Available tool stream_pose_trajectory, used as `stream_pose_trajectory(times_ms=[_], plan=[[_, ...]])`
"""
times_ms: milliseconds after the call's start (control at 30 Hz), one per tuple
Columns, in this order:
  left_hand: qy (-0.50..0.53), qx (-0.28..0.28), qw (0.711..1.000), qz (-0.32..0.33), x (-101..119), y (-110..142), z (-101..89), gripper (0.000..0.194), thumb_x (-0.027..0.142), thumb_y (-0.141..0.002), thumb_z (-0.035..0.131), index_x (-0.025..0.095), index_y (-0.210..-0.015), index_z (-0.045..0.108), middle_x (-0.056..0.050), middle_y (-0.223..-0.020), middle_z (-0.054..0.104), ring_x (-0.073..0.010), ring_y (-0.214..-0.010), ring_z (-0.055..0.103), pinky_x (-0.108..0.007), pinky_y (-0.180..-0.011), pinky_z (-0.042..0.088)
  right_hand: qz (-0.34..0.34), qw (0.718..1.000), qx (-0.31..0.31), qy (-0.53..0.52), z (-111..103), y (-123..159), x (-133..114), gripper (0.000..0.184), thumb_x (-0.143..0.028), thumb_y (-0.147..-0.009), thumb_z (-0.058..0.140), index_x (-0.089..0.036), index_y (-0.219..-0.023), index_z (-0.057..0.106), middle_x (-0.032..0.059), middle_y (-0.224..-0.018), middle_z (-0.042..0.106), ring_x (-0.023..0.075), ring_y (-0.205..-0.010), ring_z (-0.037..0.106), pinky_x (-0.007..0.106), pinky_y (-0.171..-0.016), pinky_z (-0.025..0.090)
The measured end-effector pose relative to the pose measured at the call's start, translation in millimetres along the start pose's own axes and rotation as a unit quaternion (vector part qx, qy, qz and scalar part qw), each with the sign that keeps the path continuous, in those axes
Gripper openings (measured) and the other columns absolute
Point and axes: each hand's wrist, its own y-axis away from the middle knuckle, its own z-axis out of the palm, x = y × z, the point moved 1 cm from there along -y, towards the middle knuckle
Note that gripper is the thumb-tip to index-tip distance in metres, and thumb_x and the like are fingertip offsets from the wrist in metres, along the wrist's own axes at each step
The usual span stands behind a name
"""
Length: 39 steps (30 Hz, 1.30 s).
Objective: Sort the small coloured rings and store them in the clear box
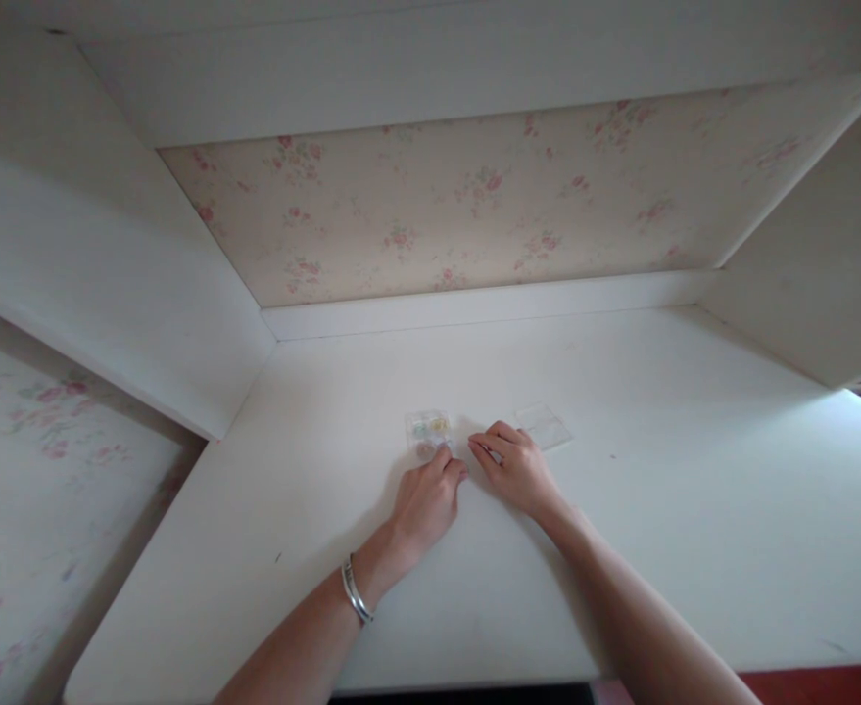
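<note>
A small clear plastic box point(410, 431) with compartments lies on the white desktop. Small bits in greenish, yellow and brownish colours show inside it. My left hand point(427, 497), with a silver bracelet at the wrist, is closed at the box's near right corner, its fingers gripping the edge and covering that compartment. Just to the right, apart from the box, my right hand point(516, 470) has thumb and forefinger brought together in a pinch. Whatever is between those fingertips is too small to make out. Behind the right hand lies a flat clear lid point(550, 428).
The white desktop point(327, 421) is bounded by a low back ledge point(489, 299), a side panel point(107, 235) on the left and another point(804, 245) on the right. Floral wallpaper point(459, 206) covers the wall behind. A dark mark point(278, 557) shows at the left.
</note>
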Motion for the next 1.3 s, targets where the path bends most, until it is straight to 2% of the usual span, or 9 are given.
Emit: stream_pose_trajectory(times_ms=[300, 600, 767, 933, 1100, 1233, 1300], plan=[[0.005, 0.018, 1.000, 0.007, 1.3, 1.1, 1.0, 0.024, 0.032, -0.095, 0.037, 0.023, -0.098, 0.059, -0.003, -0.100, 0.059, -0.0179, -0.077, 0.063, -0.028, -0.060, 0.049, -0.007, 1.000, -0.011, 0.012, -0.2, 0.2, 0.7, 0.023, -0.027, -0.092, 0.048, -0.022, -0.089, 0.070, 0.0024, -0.080, 0.062, 0.0117, -0.072, 0.057, 0.026, -0.071, 0.037], [0.019, 0.034, 0.999, 0.017, 1.1, 1.2, 4.2, 0.023, 0.028, -0.095, 0.039, 0.023, -0.094, 0.061, -0.002, -0.092, 0.062, -0.0167, -0.076, 0.064, -0.026, -0.060, 0.048, -0.013, 1.000, -0.015, 0.006, -0.9, 0.1, -0.2, 0.021, -0.025, -0.092, 0.049, -0.022, -0.090, 0.069, 0.0018, -0.079, 0.062, 0.0123, -0.073, 0.057, 0.027, -0.071, 0.035], [0.045, 0.077, 0.996, 0.009, -2.4, 4.3, 1.7, 0.022, 0.029, -0.095, 0.039, 0.024, -0.096, 0.060, -0.002, -0.093, 0.061, -0.0144, -0.074, 0.063, -0.024, -0.060, 0.048, -0.006, 1.000, -0.016, 0.002, -1.6, -0.4, 1.2, 0.020, -0.025, -0.091, 0.050, -0.022, -0.090, 0.069, 0.0017, -0.081, 0.063, 0.0121, -0.074, 0.058, 0.027, -0.072, 0.036], [0.089, 0.145, 0.985, -0.023, -16.0, 5.8, -7.4, 0.022, 0.030, -0.095, 0.039, 0.021, -0.096, 0.059, -0.003, -0.090, 0.060, -0.0130, -0.078, 0.061, -0.022, -0.067, 0.048, -0.006, 0.999, -0.032, -0.010, -5.1, -1.0, 2.5, 0.019, -0.025, -0.090, 0.051, -0.024, -0.091, 0.070, 0.0011, -0.082, 0.063, 0.0114, -0.073, 0.058, 0.026, -0.073, 0.037], [0.112, 0.186, 0.974, -0.059, -28.5, 0.8, -14.1, 0.024, 0.032, -0.095, 0.040, 0.020, -0.094, 0.060, -0.003, -0.088, 0.060, -0.0125, -0.078, 0.059, -0.022, -0.071, 0.047, -0.026, 0.996, -0.083, -0.017, -10.8, -0.5, -1.4, 0.018, -0.026, -0.089, 0.052, -0.024, -0.087, 0.070, 0.0010, -0.080, 0.063, 0.0111, -0.073, 0.058, 0.025, -0.073, 0.039], [0.114, 0.175, 0.976, -0.064, -28.5, -8.6, -13.0, 0.026, 0.034, -0.095, 0.041, 0.020, -0.095, 0.063, -0.003, -0.088, 0.061, -0.0130, -0.079, 0.059, -0.023, -0.073, 0.047, -0.061, 0.986, -0.156, -0.022, -13.5, 1.4, -6.0, 0.018, -0.027, -0.088, 0.053, -0.025, -0.085, 0.071, 0.0012, -0.080, 0.064, 0.0125, -0.076, 0.060, 0.026, -0.074, 0.040], [0.108, 0.156, 0.980, -0.063, -26.9, -12.5, -11.5, 0.026, 0.034, -0.095, 0.041, 0.022, -0.096, 0.064, -0.003, -0.088, 0.061, -0.0127, -0.078, 0.060, -0.023, -0.072, 0.047, -0.068, 0.982, -0.173, -0.017, -13.6, 2.4, -6.5, 0.017, -0.028, -0.087, 0.054, -0.025, -0.085, 0.071, 0.0009, -0.080, 0.065, 0.0128, -0.076, 0.060, 0.027, -0.075, 0.039]])
